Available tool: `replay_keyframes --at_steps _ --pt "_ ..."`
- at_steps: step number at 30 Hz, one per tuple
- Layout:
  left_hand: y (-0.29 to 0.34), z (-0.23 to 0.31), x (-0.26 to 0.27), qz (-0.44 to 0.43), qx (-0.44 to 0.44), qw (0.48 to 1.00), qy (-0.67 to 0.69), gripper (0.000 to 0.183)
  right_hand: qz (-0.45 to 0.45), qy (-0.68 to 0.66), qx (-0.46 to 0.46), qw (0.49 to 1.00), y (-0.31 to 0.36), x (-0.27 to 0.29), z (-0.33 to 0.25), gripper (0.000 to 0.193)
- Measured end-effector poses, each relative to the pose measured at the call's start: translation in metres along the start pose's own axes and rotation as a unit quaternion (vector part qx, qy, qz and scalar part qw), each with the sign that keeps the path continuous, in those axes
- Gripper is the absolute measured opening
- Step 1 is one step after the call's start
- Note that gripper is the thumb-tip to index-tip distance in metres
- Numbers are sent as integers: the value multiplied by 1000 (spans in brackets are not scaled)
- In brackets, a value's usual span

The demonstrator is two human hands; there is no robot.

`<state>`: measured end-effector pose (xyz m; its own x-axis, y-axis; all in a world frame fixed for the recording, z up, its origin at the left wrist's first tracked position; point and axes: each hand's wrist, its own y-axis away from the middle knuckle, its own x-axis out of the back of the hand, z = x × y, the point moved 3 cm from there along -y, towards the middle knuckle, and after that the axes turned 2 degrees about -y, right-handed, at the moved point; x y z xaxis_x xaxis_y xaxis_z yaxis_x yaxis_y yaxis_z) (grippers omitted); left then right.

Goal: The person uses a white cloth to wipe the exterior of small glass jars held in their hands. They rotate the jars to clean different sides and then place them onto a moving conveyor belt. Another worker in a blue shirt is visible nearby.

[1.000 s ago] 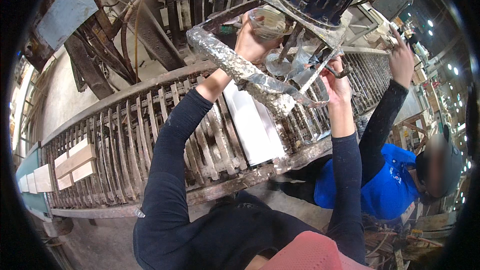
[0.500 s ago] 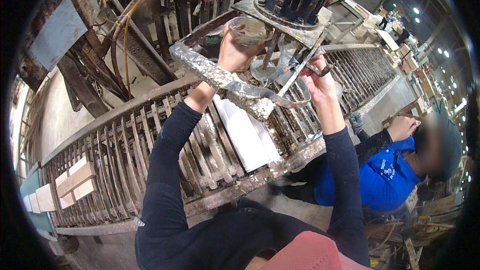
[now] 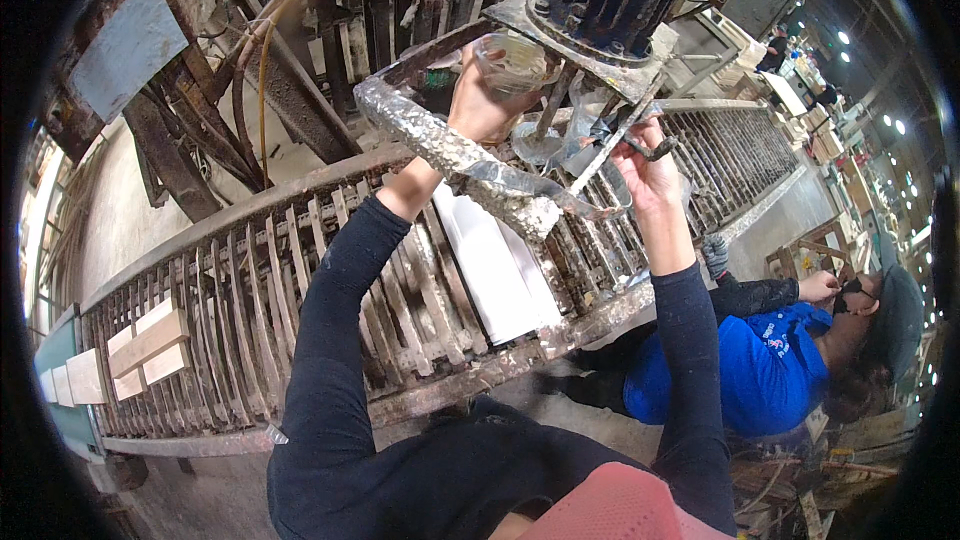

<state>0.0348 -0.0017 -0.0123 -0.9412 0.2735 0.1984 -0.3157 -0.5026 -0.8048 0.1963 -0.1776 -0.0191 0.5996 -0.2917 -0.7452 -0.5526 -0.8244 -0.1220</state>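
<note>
My left hand (image 3: 483, 105) reaches behind a crusted metal frame (image 3: 440, 145), its fingers closed round a clear, round plastic thing that looks like a roll of tape (image 3: 515, 62). My right hand (image 3: 648, 175) is across from it, on the right side of the frame. Its fingers are curled at a dark bent handle (image 3: 657, 150) and some dark material beside a thin pale rod (image 3: 615, 150); what exactly they grip is partly hidden. Crumpled clear plastic (image 3: 540, 143) hangs between the hands. Above them sits a dark ribbed motor (image 3: 615, 0) on its plate.
A slatted, grimy conveyor (image 3: 240, 320) runs below, bearing a white board (image 3: 495, 270) under the frame and several wood pieces (image 3: 150, 352) at the left. A person in a blue shirt (image 3: 755, 370) is close on the right. Steel beams and cables (image 3: 262, 70) stand at the far left.
The whole view has shifted slightly, with the machine a little lower and further right. Both hands keep their places at the frame. The person on the right has turned and lowered their head somewhat.
</note>
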Motion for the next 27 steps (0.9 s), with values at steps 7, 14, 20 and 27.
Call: replay_keyframes --at_steps 7,14,20,27 --pt "-3 5 1 -20 -3 999 27 66 35 12 8 999 -1 3 1 17" --pt "0 -5 0 -1 8 1000 24 64 62 30 10 998 -2 5 1 17" --pt "-1 1 0 -9 -14 1000 13 64 59 34 1 998 -1 4 -2 17" --pt "0 -1 1 -5 -15 1000 6 64 68 11 5 998 -1 4 2 19"
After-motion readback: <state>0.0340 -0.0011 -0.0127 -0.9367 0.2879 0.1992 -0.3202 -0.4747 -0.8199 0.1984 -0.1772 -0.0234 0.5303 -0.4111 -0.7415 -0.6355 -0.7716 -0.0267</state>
